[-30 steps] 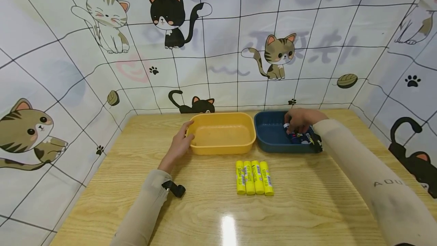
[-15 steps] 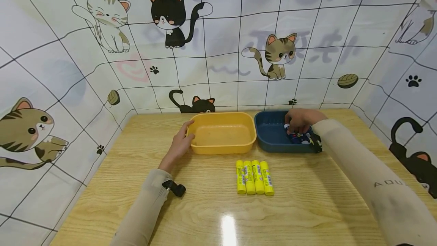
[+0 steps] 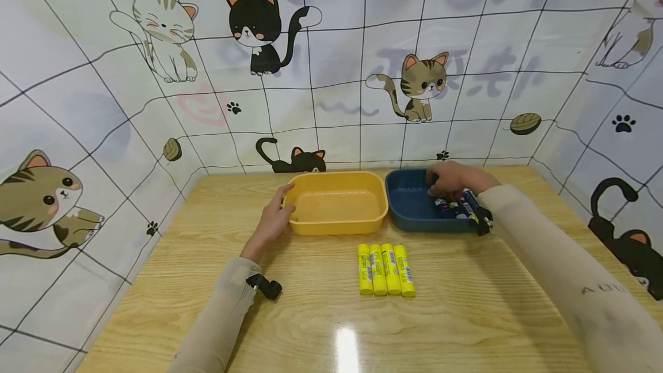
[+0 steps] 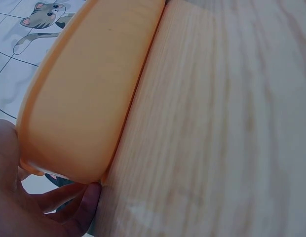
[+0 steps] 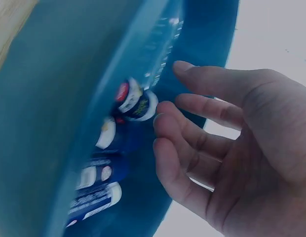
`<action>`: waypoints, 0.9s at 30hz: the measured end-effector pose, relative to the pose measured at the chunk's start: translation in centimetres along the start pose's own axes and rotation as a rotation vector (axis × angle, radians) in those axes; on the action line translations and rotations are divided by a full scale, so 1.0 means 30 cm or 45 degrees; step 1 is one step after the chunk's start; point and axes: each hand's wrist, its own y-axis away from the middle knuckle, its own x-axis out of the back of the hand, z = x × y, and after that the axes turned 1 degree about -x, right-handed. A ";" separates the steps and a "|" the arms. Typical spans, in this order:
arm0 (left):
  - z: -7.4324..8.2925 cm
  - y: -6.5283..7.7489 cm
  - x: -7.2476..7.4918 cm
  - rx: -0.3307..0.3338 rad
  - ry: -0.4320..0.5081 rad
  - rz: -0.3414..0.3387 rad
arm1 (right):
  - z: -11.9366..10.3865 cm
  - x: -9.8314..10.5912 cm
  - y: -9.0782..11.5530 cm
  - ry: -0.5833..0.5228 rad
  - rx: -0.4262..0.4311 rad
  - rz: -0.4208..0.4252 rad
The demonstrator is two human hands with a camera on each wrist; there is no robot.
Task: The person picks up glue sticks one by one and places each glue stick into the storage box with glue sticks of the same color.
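Note:
My left hand holds the left end of a yellow plastic basket, its thumb at the rim; the left wrist view shows the fingers round that end. My right hand is over a blue basket. Inside the blue basket, dark blue glue sticks with white ends lie side by side at the right. In the right wrist view the fingers are loosely bent, apart from the thumb, with nothing between them. The nearest blue glue stick lies tilted just beyond the fingertips.
Several yellow glue sticks lie in a row on the wooden table, in front of the baskets. The two baskets stand side by side near the back edge. Behind them hangs a cat-patterned cloth.
My right hand has risen slightly off the blue glue sticks and moved a little back, uncovering more of them. The left hand has stayed on the yellow basket.

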 end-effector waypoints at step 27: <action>0.003 0.005 -0.003 -0.005 0.006 0.005 | -0.218 -0.105 0.265 0.051 0.331 0.378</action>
